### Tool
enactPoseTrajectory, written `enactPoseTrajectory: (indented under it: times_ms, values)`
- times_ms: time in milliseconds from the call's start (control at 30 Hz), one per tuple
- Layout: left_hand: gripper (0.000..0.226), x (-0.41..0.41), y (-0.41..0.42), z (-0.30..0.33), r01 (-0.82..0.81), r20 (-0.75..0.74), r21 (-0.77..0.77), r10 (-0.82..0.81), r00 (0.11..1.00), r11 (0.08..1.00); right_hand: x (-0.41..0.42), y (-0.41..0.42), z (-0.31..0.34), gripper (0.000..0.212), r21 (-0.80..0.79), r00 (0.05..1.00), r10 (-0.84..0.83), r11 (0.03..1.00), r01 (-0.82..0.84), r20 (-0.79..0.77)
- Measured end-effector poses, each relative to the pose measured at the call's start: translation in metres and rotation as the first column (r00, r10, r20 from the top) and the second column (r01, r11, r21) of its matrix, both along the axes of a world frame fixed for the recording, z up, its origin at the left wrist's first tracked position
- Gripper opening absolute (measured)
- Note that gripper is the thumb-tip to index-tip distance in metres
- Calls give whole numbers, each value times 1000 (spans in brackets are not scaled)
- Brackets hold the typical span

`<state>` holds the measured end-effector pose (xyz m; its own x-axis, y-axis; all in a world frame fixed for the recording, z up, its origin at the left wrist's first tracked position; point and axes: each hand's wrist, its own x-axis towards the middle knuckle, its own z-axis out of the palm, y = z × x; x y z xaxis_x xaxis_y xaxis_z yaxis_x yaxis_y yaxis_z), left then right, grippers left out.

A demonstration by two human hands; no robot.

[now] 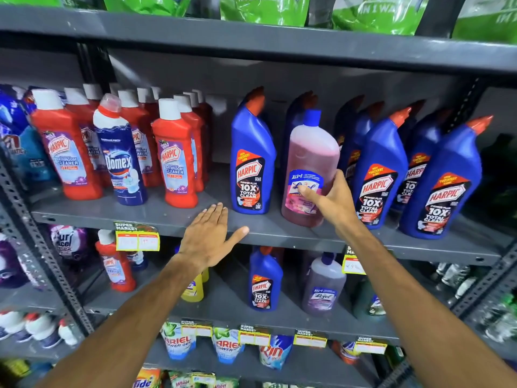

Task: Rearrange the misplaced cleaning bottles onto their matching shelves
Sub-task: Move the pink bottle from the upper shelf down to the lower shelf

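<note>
A pink Lizol bottle with a blue cap stands among blue Harpic bottles on the middle shelf. My right hand is wrapped around its lower label. My left hand hovers flat and empty over the shelf's front edge, fingers apart. Further left, a blue Domex bottle stands among red Harpic bathroom cleaner bottles. On the shelf below stand a red Harpic bottle, a blue Harpic bottle and a purple Lizol bottle.
Green pouches fill the top shelf. A yellow bottle sits behind my left forearm. Ariel and Rin pouches hang on the lowest shelf. Yellow price tags are clipped to the shelf edges. Grey slotted uprights frame the rack.
</note>
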<state>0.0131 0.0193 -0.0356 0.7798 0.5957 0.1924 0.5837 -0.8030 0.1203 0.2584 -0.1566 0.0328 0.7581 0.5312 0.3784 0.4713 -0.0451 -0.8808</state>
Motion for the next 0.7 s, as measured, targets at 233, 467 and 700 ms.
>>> enactPoseTrajectory:
  times_ms: [233,467,700]
  values:
    - [97,-21,-27,-29,40,154,202,-72,985,978,-36,-46,-3,67,79,999,-4,997,2,34]
    - [85,-54,-57,-107,171,204,241,-223,953,955,-95,-102,-18,60,122,991,-76,991,62,112]
    - [87,-63,-55,-158,192,41,131,-199,979,973,-121,-125,-86,60,58,989,-131,990,127,70]
